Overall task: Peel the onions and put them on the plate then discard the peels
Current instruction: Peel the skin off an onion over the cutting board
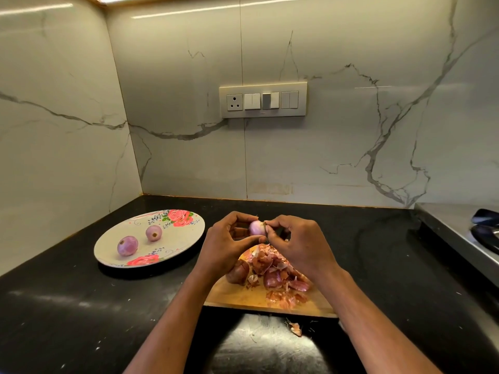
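Both hands on one onion, above the cutting board.
Left hand (226, 244) grips the pale onion (256, 228); right hand (299, 244) fingers (272, 224) pinch its tip; two peeled onions (127, 246) lie on the plate (186, 236).

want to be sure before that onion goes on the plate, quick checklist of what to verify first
1. Onion held firmly by left hand: ok.
2. Skin fully off: not ok, right hand pinches a bit at its tip.
3. Free room on floral plate beside the two peeled onions: ok.
4. Peels kept on cutting board: not ok, a stray peel lies on the counter.
5. All onions peeled: not ok, an unpeeled onion sits on the board.
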A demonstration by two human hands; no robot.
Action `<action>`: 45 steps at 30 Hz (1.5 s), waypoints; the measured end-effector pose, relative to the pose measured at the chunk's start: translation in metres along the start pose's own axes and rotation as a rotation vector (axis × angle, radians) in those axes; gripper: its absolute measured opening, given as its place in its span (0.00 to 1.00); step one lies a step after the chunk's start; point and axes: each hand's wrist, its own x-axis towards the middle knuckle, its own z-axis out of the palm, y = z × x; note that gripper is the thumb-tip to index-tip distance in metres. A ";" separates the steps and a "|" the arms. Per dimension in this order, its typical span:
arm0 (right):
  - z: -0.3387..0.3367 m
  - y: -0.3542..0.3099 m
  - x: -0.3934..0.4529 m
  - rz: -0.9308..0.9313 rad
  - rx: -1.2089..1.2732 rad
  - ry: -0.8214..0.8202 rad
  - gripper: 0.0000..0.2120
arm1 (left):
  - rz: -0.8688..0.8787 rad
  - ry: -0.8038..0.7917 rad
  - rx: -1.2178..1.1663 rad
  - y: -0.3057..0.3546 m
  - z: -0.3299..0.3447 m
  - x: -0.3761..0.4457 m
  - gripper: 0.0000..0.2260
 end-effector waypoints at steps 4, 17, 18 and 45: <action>0.000 -0.001 0.001 0.021 0.012 -0.008 0.09 | 0.001 -0.006 -0.028 0.003 -0.001 -0.001 0.21; -0.007 0.002 0.004 0.150 0.223 -0.041 0.06 | 0.002 -0.035 0.019 0.004 -0.002 -0.003 0.22; -0.007 0.002 0.003 0.144 0.216 -0.066 0.07 | 0.014 -0.035 0.032 0.004 -0.002 -0.003 0.22; -0.008 0.004 0.005 0.319 0.364 -0.083 0.05 | -0.066 -0.049 -0.147 0.006 -0.002 -0.002 0.22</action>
